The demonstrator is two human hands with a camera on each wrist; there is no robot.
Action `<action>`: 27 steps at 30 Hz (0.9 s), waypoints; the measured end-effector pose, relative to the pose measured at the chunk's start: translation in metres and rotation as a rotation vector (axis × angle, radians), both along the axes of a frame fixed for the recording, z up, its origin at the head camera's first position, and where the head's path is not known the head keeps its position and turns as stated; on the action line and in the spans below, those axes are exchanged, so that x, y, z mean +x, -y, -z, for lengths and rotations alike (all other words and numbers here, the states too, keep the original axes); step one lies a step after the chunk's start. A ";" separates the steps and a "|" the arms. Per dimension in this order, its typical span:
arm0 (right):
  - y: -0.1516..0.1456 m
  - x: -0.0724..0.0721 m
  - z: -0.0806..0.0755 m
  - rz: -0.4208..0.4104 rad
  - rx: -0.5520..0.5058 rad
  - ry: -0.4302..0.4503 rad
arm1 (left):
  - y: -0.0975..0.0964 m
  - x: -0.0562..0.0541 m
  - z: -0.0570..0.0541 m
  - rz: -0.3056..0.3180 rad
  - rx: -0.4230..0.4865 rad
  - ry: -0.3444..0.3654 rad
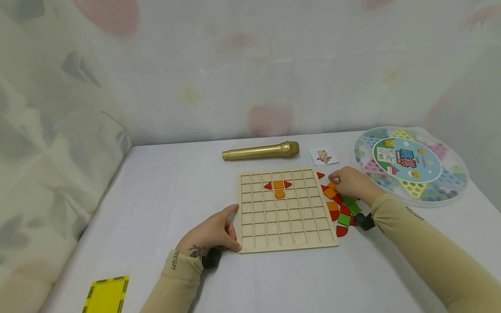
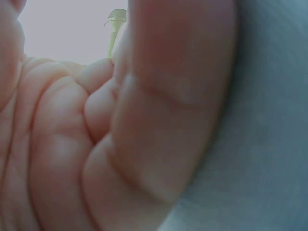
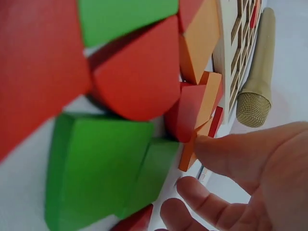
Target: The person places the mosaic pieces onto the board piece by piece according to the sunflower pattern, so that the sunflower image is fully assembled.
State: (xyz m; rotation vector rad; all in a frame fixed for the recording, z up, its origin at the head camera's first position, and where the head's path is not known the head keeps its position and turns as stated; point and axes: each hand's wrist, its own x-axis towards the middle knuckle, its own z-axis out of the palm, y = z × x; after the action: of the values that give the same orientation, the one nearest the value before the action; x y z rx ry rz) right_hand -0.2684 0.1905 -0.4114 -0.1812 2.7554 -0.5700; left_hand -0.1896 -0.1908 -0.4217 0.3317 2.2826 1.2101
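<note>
A pale wooden grid board (image 1: pixel 283 225) lies flat on the white table. Set in its upper cells are an orange square (image 1: pixel 278 185), a red triangle (image 1: pixel 268 186) on either side, and an orange circle (image 1: pixel 279 194) below. My left hand (image 1: pixel 208 232) rests at the board's left edge, thumb near the lower corner and index finger farther up. To the right of the board my right hand (image 1: pixel 353 183) reaches over a loose pile of red, green and orange pieces. Its thumb (image 3: pixel 211 149) touches an orange piece (image 3: pixel 186 154); the other fingers stand apart from the thumb.
Behind the board lies a gold microphone (image 1: pixel 261 151), with a small pattern card (image 1: pixel 323 156) to its right. A clear, printed round case (image 1: pixel 412 162) sits at the far right. A yellow square panel (image 1: pixel 104 301) lies at the front left. Patterned cloth hangs behind and to the left.
</note>
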 end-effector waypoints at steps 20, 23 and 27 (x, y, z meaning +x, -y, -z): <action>-0.004 -0.004 -0.030 -0.045 -0.140 -0.095 | -0.001 0.002 -0.002 -0.014 -0.018 0.001; 0.014 -0.006 -0.039 -0.100 -0.170 -0.176 | -0.001 0.002 -0.003 -0.021 -0.015 0.005; 0.050 -0.005 -0.041 -0.186 -0.200 -0.238 | -0.002 0.002 -0.003 -0.020 -0.011 0.007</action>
State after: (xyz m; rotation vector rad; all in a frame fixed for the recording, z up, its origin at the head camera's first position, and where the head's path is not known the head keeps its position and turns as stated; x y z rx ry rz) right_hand -0.2730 0.1409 -0.3704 -0.5803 2.8590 -0.8193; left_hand -0.1879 -0.1887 -0.4191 0.3004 2.2912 1.2065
